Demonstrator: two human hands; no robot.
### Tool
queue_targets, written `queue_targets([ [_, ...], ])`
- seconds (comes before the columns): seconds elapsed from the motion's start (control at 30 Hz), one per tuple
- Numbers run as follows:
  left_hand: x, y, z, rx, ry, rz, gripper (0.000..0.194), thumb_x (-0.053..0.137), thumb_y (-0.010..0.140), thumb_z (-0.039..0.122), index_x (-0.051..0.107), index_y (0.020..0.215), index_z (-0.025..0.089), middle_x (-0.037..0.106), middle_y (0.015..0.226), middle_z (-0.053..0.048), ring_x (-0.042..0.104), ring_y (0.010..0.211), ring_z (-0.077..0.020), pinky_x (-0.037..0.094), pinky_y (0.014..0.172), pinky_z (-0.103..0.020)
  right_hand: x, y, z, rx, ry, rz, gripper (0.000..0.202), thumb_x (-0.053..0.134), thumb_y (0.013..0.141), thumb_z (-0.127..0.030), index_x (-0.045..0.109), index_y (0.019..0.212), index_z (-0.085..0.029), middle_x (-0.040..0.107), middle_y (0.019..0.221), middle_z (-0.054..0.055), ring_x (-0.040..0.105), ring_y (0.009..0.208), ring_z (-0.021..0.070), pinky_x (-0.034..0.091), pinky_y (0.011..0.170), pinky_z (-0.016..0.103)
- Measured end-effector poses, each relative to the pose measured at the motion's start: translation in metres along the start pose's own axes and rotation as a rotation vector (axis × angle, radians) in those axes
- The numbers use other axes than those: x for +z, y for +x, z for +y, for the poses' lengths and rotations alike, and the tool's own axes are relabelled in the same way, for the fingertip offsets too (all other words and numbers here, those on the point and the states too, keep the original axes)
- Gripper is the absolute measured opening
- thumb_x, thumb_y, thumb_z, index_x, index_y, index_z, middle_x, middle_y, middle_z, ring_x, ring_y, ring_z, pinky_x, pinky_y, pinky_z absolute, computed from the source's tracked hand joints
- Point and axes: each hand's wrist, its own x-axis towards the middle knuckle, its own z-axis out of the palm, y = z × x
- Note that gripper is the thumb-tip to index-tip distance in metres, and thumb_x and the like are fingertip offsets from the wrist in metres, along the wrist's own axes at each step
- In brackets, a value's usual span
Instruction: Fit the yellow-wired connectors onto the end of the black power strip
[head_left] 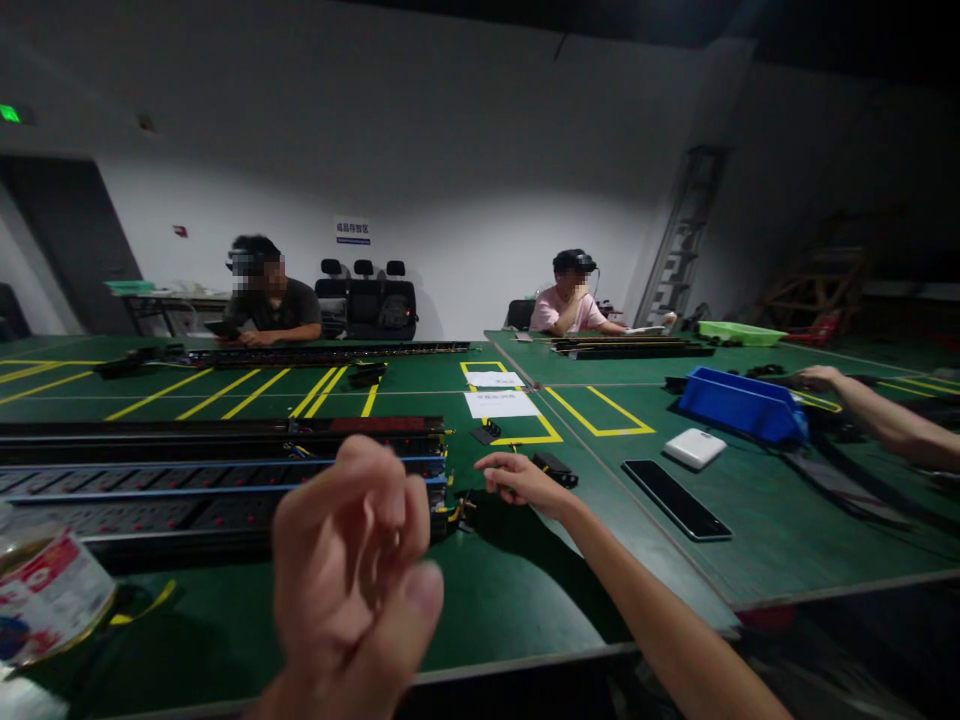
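Observation:
My left hand is raised close to the camera, fingers loosely curled and thumb apart, with nothing visible in it. Behind it lie long black strips with red spots and blue edges, side by side on the green table. Over the table, near the right ends of these strips, my right hand reaches out with the index finger extended and the others bent. It appears to hold nothing. Close to it are loose wire ends and a small black part.
A container with a red and white label stands front left. To the right are a phone, a white box, a blue bin and another person's arm. Two people sit across the table.

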Motion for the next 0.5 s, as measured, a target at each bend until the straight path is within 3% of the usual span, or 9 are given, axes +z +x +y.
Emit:
queue_targets([
  [0.07, -0.001, 0.027, -0.038, -0.010, 0.041, -0.044, 0.042, 0.062, 0.085, 0.017, 0.057, 0.124, 0.032, 0.045, 0.087, 0.001, 0.040, 0.061, -0.0086, 0.037, 0.049, -0.022, -0.014, 0.003, -0.005, -0.050, -0.061, 0.129, 0.040, 0.063, 0.084, -0.043, 0.065, 0.115, -0.017, 0.064, 0.075, 0.000, 0.045, 0.049, 0.0064, 0.027, 0.043, 0.018],
  [0.13, -0.006, 0.047, -0.082, -0.116, 0.138, -0.122, 0.040, 0.060, 0.084, 0.015, 0.058, 0.122, 0.027, 0.044, 0.086, 0.002, 0.040, 0.061, -0.0075, 0.036, 0.051, -0.021, -0.032, 0.007, -0.014, -0.083, -0.236, 0.306, 0.034, 0.057, 0.087, -0.037, 0.067, 0.111, -0.015, 0.066, 0.075, 0.002, 0.049, 0.051, 0.0089, 0.033, 0.047, 0.020],
  [0.27, -0.018, 0.061, -0.162, -0.300, 0.401, -0.239, 0.039, 0.059, 0.078, 0.010, 0.060, 0.115, 0.020, 0.041, 0.080, 0.004, 0.037, 0.060, -0.0074, 0.037, 0.057, -0.021, -0.064, 0.010, -0.034, -0.020, -0.767, 0.590, 0.027, 0.056, 0.087, -0.026, 0.072, 0.107, -0.018, 0.073, 0.086, 0.007, 0.064, 0.075, 0.0171, 0.039, 0.060, 0.024],
  [0.37, -0.025, 0.055, -0.203, -0.415, 0.490, -0.328, 0.032, 0.059, 0.075, 0.010, 0.064, 0.105, 0.017, 0.043, 0.076, 0.004, 0.043, 0.067, -0.0104, 0.041, 0.065, -0.024, -0.071, 0.010, -0.041, 0.151, -0.990, 0.610, 0.027, 0.056, 0.087, -0.027, 0.075, 0.106, -0.022, 0.075, 0.101, 0.011, 0.068, 0.091, 0.0234, 0.042, 0.067, 0.026],
  [0.5, -0.036, 0.040, -0.229, -0.533, 0.471, -0.423, 0.031, 0.060, 0.074, 0.015, 0.064, 0.105, 0.017, 0.044, 0.070, 0.005, 0.044, 0.066, -0.0118, 0.042, 0.066, -0.025, -0.056, 0.011, -0.033, 0.290, -1.067, 0.483, 0.026, 0.056, 0.087, -0.026, 0.077, 0.100, -0.021, 0.075, 0.103, 0.013, 0.070, 0.094, 0.0266, 0.047, 0.073, 0.030],
])
